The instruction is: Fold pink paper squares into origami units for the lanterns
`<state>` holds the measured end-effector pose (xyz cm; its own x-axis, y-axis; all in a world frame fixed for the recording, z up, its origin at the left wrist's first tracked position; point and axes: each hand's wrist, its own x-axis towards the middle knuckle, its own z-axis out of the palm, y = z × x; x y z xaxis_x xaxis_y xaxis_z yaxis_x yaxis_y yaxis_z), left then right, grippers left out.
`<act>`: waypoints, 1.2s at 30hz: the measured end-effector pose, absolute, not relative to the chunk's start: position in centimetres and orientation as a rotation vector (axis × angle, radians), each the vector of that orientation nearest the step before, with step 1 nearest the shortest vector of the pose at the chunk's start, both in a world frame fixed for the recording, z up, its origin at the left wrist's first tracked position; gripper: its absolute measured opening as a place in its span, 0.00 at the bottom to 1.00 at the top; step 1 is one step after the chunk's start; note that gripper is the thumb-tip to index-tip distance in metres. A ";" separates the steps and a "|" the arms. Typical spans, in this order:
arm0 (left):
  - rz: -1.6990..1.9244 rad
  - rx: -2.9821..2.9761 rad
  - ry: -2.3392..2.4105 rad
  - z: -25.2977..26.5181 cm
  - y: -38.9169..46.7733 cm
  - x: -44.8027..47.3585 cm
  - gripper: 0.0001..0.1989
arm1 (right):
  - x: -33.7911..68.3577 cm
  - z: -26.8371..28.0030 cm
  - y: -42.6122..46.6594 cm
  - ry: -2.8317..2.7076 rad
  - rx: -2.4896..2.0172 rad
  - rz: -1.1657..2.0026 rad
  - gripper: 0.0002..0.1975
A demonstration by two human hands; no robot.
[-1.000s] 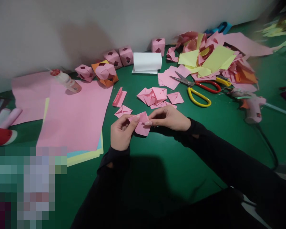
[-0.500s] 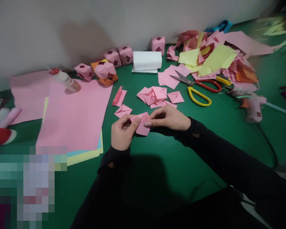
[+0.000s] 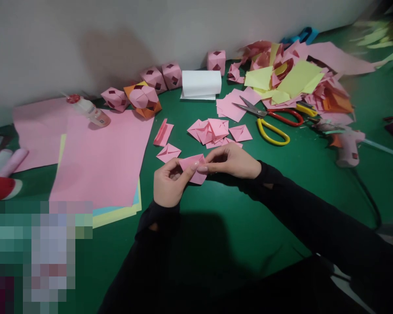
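Both forearms (image 3: pixel 308 209) slant inward over the green bench (image 3: pixel 249 213), so the hands nearly meet. The left hand (image 3: pixel 168 186) lays its thumb across a folded pink paper (image 3: pixel 199 178), fingers curled, its grip pinching it; the right hand (image 3: pixel 234 162) angles in, its thumb-and-finger grip pinching the paper's right side. The paper is between them, well short of the bench's far edge.

Held paper (image 3: pixel 200 178) — part-hidden, yellow strips (image 3: pixel 389 58) — blurred
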<state>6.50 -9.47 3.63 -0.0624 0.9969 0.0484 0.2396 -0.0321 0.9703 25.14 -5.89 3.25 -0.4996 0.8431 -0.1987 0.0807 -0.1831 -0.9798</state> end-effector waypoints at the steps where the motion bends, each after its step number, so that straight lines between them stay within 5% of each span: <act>1: 1.160 1.389 1.431 3.6 -9.5 6.5 0.11 | 25.1 3.3 -5.9 -1.509 -1.073 1.738 0.13; 36: 1.031 1.393 1.389 3.7 -9.3 6.4 0.12 | 24.2 3.2 -6.1 -1.301 -1.037 1.592 0.19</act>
